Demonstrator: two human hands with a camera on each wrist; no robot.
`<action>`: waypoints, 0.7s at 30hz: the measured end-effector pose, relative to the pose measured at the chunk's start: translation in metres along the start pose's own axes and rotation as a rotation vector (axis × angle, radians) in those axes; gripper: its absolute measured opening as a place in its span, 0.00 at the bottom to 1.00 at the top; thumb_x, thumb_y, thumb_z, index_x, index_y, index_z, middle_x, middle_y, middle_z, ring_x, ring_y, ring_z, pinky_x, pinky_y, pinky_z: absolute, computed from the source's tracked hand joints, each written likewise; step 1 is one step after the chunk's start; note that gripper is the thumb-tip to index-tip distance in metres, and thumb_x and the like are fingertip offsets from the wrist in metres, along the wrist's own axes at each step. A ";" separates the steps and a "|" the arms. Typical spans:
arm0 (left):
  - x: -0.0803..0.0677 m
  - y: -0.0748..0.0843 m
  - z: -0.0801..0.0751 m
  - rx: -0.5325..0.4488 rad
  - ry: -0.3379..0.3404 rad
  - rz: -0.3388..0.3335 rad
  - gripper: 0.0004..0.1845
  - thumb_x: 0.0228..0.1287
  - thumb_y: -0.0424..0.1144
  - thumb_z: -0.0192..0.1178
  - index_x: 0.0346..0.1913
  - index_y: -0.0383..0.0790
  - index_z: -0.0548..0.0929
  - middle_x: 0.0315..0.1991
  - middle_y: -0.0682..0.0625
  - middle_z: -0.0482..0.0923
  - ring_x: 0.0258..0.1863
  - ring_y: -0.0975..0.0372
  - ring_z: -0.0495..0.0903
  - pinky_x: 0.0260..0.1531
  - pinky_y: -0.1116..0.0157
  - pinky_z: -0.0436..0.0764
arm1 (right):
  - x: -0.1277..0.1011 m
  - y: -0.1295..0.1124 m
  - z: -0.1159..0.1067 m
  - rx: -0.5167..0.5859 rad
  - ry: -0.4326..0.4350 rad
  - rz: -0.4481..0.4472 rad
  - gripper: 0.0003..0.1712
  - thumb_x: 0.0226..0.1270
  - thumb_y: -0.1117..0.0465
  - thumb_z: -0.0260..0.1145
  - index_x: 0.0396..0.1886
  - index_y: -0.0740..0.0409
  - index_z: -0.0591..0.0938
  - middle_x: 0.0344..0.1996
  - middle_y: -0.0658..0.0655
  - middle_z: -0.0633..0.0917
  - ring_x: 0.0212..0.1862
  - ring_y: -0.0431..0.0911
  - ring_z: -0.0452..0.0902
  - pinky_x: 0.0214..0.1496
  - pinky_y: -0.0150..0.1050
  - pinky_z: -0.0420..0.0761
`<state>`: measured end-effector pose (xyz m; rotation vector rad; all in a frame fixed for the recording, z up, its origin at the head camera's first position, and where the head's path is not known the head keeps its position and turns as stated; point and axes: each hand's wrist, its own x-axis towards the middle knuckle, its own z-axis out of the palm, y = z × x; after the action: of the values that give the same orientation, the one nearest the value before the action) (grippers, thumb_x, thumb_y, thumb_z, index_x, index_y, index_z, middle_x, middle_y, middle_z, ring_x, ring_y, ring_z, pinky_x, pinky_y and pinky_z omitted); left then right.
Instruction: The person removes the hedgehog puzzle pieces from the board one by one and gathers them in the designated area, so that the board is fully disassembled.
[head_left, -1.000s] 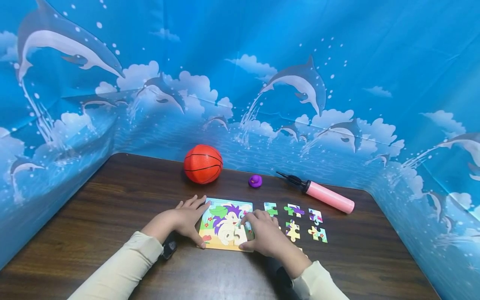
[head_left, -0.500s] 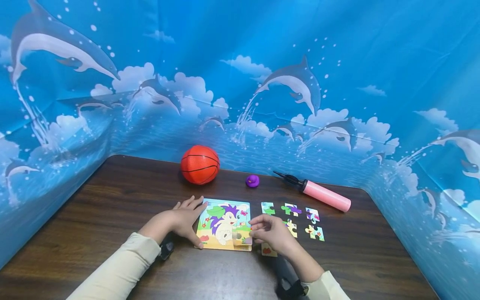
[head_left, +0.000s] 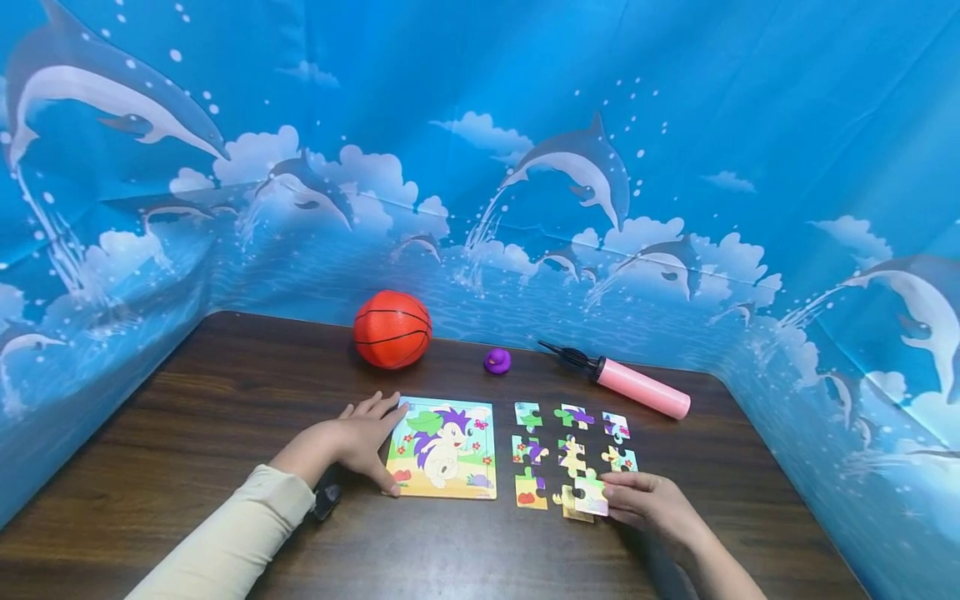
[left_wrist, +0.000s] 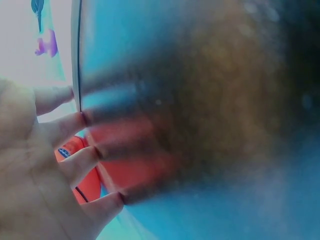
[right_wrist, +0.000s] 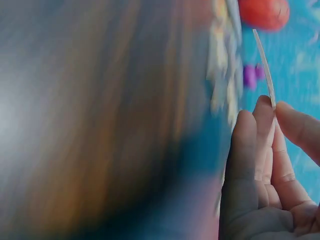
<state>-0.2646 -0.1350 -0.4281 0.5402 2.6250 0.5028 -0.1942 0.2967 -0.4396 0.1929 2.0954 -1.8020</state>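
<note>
A square puzzle board [head_left: 442,450] with a purple hedgehog picture lies on the table. My left hand [head_left: 348,442] spreads along its left edge, thumb at the lower corner and fingertips near the upper one. To the right, my right hand [head_left: 652,510] pinches a light puzzle piece [head_left: 594,497] between thumb and fingers. In the right wrist view that thin piece [right_wrist: 264,62] shows edge-on, raised in the fingertips. It overlaps another puzzle piece [head_left: 574,510] in the head view. Several loose puzzle pieces [head_left: 531,492] lie in rows between board and right hand.
Behind the board are a red ball [head_left: 392,330] with black lines and a purple rubber duck [head_left: 497,361]. A pink hand pump [head_left: 643,388] with a black nozzle lies at the back right. The dolphin-printed curtain [head_left: 465,167] borders the brown table [head_left: 247,383].
My right hand has moved right from the board with the pinched puzzle piece, uncovering the board's right side. My left hand stays at the board's left edge. The head view has shifted slightly.
</note>
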 end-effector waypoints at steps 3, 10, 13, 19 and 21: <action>0.000 -0.002 0.001 0.003 -0.001 0.000 0.65 0.37 0.59 0.80 0.76 0.33 0.58 0.77 0.34 0.46 0.75 0.37 0.41 0.69 0.33 0.45 | -0.011 0.011 -0.029 -0.014 0.029 0.043 0.22 0.68 0.64 0.67 0.55 0.76 0.79 0.44 0.55 0.86 0.43 0.41 0.84 0.49 0.42 0.84; 0.000 -0.006 -0.001 0.003 0.000 0.000 0.65 0.37 0.60 0.80 0.76 0.34 0.57 0.78 0.34 0.46 0.75 0.36 0.41 0.68 0.32 0.45 | -0.014 0.018 -0.054 -0.035 0.090 0.071 0.20 0.67 0.67 0.67 0.53 0.79 0.79 0.42 0.57 0.87 0.42 0.42 0.84 0.48 0.42 0.85; 0.001 -0.007 -0.001 -0.002 -0.003 0.001 0.65 0.38 0.59 0.80 0.76 0.34 0.57 0.77 0.34 0.46 0.75 0.36 0.41 0.68 0.32 0.45 | -0.009 0.017 -0.050 -0.054 0.090 0.043 0.20 0.67 0.67 0.66 0.52 0.81 0.78 0.41 0.57 0.87 0.42 0.41 0.84 0.48 0.42 0.85; 0.002 -0.010 0.002 -0.008 -0.016 0.004 0.65 0.38 0.59 0.80 0.76 0.34 0.57 0.77 0.34 0.46 0.75 0.37 0.41 0.68 0.32 0.45 | 0.001 0.011 -0.033 -0.156 0.208 0.054 0.17 0.65 0.69 0.68 0.48 0.79 0.81 0.41 0.60 0.87 0.40 0.46 0.85 0.45 0.47 0.85; 0.002 -0.011 0.003 -0.009 -0.014 0.005 0.65 0.38 0.59 0.80 0.76 0.33 0.57 0.77 0.34 0.46 0.75 0.37 0.41 0.68 0.32 0.45 | 0.003 0.009 -0.029 -0.211 0.258 0.054 0.16 0.64 0.69 0.68 0.47 0.78 0.82 0.40 0.63 0.87 0.39 0.48 0.85 0.44 0.48 0.86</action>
<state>-0.2681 -0.1427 -0.4359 0.5454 2.6079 0.5108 -0.1994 0.3260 -0.4457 0.4416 2.4144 -1.5812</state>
